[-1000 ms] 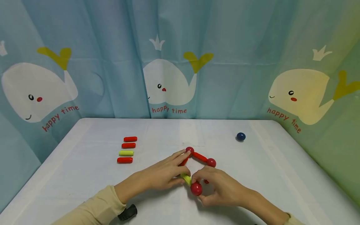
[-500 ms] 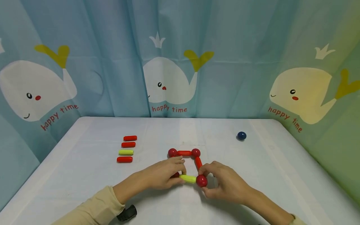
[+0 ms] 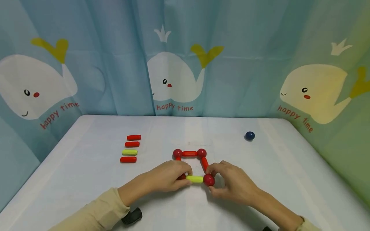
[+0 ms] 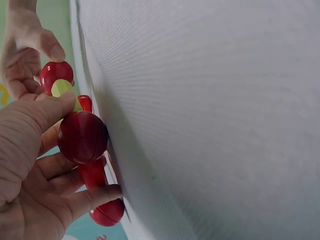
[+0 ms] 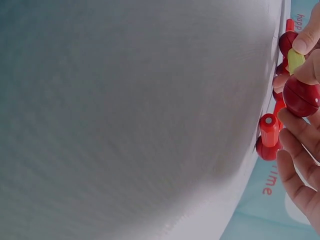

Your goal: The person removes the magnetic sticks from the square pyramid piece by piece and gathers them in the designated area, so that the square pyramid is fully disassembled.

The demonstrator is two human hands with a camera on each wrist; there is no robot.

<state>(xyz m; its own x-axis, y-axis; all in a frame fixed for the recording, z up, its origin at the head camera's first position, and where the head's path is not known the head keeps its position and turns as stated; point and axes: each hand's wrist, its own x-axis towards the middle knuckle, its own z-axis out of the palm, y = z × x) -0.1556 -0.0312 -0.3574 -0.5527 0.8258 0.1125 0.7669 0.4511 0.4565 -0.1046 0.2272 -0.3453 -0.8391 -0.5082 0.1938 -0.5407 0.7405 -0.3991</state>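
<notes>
Head view, white table [image 3: 72, 192]: at left, four loose rods [image 3: 132, 144] in a column, three red, one lime; next, left hand [image 3: 163, 175], thumb and fingers pinching the held lime rod [image 3: 195, 179] near its left end, beside a half-hidden red ball [image 4: 82, 137]; beyond, two far red balls [image 3: 177, 153] joined by a crosswise red rod [image 3: 189, 153]; slanting red rod [image 3: 204, 163] off the right one; held lime rod meets near-right red ball [image 3: 209, 180], pinched by right hand [image 3: 235, 183]; hands apart; far right, blue ball [image 3: 250, 136]

L sleeve [image 3: 93, 211] beige, creased; R sleeve [image 3: 307, 226] same col.; blk rounded pc. [image 3: 132, 217] by L cuff.
</notes>
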